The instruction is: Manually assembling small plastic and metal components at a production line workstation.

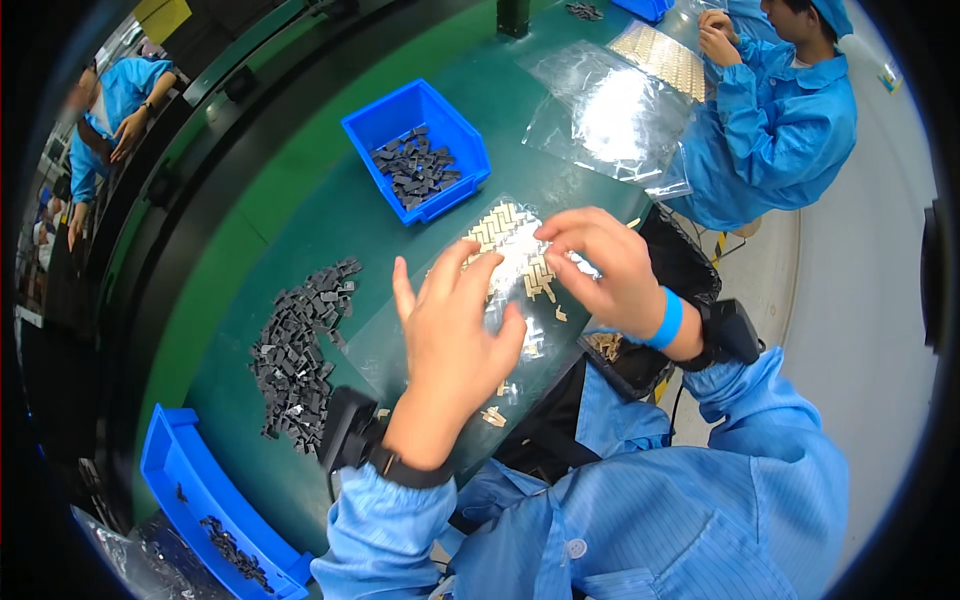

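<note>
A clear plastic sheet [375, 345] lies on the green table, bearing rows of small beige pieces [496, 225]. My left hand [450, 335] rests over the sheet's left part with its fingers spread and thumb apart; nothing shows in it. At the right side of the rows, my right hand [612, 268] has its thumb and forefinger curled close together at the beige pieces. Whatever is between those fingertips is too small to make out. A few loose beige pieces [493, 416] lie near the table's front edge. Glare hides part of the sheet.
Left of my hands is a heap of dark grey pieces [300, 350]. A blue bin [430, 205] behind holds similar pieces; another blue bin [165, 440] sits at lower left. Plastic bags [560, 75] lie far right, near a co-worker [785, 130]. A black-lined container [690, 250] stands beside my right wrist.
</note>
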Demonstrator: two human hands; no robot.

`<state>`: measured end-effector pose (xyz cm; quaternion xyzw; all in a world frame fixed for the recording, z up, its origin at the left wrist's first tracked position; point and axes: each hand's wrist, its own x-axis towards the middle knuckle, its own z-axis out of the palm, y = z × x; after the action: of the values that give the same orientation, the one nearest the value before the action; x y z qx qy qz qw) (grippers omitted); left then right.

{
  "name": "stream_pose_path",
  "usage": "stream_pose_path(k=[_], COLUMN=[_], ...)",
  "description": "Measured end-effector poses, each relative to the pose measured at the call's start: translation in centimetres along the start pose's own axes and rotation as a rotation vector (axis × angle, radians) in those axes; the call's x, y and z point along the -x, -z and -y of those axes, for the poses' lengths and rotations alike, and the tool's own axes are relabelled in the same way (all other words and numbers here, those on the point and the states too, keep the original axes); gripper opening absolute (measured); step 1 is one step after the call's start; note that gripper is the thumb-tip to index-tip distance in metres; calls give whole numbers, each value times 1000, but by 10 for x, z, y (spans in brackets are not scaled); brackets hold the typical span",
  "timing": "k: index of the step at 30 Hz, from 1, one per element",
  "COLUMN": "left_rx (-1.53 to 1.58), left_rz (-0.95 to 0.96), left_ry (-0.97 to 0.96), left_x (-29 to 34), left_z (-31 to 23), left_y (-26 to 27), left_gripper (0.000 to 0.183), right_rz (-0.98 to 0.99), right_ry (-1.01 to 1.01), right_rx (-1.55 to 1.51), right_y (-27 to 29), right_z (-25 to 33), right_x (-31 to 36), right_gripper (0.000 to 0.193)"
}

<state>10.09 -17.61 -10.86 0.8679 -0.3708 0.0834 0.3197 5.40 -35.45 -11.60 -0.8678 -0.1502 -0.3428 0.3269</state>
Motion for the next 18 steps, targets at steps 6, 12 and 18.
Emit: stream_pose_path(k=[6, 12, 18], left_rx=[677, 1348, 1469], left_rz=[180, -62, -83], left_ry=[204, 634, 631], left_x=[55, 94, 112], left_z=[-31, -39, -26], left_y=[51, 58, 58], left_gripper=[22, 25, 18], right_rz=[-78, -62, 165], right_ry=[306, 351, 97], right_rx=[-50, -144, -628], right_y=[-7, -18, -22], right_z=[63, 87, 89], right_x=[13, 12, 4], right_gripper=[12, 9, 12])
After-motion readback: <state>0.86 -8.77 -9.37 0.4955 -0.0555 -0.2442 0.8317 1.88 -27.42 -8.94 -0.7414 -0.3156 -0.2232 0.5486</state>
